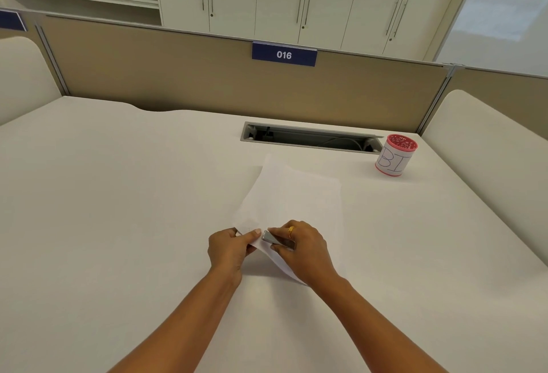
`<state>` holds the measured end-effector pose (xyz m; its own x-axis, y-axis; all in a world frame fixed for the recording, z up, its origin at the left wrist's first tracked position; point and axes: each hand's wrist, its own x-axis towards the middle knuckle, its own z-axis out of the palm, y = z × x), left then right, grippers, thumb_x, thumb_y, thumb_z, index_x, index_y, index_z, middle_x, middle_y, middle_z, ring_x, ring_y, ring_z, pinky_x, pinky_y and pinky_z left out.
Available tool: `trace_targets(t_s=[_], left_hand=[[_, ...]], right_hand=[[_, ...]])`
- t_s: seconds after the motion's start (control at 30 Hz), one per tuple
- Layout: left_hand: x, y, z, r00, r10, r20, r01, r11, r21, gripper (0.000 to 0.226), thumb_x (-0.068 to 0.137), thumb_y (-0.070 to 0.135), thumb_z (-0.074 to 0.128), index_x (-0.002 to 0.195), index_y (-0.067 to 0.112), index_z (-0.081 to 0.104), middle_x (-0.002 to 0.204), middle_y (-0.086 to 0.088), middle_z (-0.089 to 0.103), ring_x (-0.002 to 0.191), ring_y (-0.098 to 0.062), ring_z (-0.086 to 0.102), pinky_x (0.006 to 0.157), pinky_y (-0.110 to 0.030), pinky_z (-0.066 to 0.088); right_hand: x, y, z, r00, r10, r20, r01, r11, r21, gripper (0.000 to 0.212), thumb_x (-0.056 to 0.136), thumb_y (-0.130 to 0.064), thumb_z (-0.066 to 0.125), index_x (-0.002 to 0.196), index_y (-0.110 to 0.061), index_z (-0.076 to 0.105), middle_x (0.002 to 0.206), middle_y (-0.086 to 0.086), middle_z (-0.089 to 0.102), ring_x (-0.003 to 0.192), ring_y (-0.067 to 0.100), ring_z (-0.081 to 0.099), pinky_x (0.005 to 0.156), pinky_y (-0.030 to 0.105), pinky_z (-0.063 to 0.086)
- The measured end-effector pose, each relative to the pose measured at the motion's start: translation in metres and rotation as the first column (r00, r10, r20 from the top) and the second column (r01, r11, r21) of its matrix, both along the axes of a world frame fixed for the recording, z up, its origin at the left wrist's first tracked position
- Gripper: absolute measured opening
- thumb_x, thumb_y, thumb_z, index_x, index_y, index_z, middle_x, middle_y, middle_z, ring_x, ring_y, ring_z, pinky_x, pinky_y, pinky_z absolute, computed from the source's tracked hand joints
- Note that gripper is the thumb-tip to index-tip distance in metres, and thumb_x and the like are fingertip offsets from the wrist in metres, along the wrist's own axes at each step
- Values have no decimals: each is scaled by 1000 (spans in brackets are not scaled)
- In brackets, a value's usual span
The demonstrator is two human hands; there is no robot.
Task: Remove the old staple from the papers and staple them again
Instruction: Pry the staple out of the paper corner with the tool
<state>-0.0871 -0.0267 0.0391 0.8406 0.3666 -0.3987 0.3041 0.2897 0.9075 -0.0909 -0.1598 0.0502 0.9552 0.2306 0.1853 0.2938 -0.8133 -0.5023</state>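
White papers (292,194) lie on the desk, their near corner lifted off the surface. My left hand (229,249) pinches that near corner between thumb and fingers. My right hand (302,249), with a gold ring on one finger, grips a small silver metal stapler (277,239). The stapler's front end sits at the corner of the papers, right beside my left thumb. The staple itself is too small to make out.
A red-rimmed cup (396,154) wrapped in white paper with handwritten letters stands at the back right. An open cable slot (311,137) is sunk into the desk behind the papers. A tan partition (207,76) labelled 016 closes off the far edge.
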Motion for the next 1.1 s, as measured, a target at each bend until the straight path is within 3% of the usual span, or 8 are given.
trace_targets(t_s=[0.2,0.47,0.63,0.93,1.0,1.1], left_hand=[[0,-1,-1,1000,-13,-12,14,999,46,16,74,2,73,85,-2,64,90,-14,65,84,-29,63,76,-32,54],[1,0,-4,1000,-19,-20,20,998,67,16,74,3,74,84,-2,62,90,-15,66,85,-31,64,75,-32,55],[1,-1,-3,1000,-24,-18,24,999,27,13,74,2,73,71,4,61,90,-15,66,87,-32,64,79,-34,54],[0,3,-5,998,-41,-36,39,997,-66,12,73,-2,73,75,1,62,83,-12,65,87,-32,63,80,-37,54],[-1,4,-6,998,-48,-43,45,996,-75,12,73,-3,72,78,0,62,84,-12,65,86,-31,63,78,-36,55],[-2,5,-6,997,-72,-39,68,994,-90,14,73,-5,72,72,3,61,78,-11,65,75,-25,63,62,-26,57]], right_hand=[[0,2,1,1000,2,15,-2,1000,-1,33,90,-33,55,122,-25,62,109,-3,66,101,12,54,77,13,34],[-1,1,3,999,32,22,-32,999,-14,32,90,-31,55,121,-25,62,105,-2,66,98,13,54,70,11,31],[-1,1,4,999,46,26,-46,999,-18,33,90,-31,55,121,-26,62,105,-2,65,97,12,53,63,3,25],[0,0,-2,998,52,-18,-51,996,67,31,87,-28,61,117,-24,65,102,-2,66,85,3,43,66,7,30],[0,1,-4,998,52,-20,-51,996,71,31,87,-28,61,117,-25,65,102,-2,65,85,4,43,68,9,32],[0,0,-6,998,61,-17,-60,995,77,31,86,-27,62,116,-25,65,101,-2,65,85,4,44,69,12,34]])
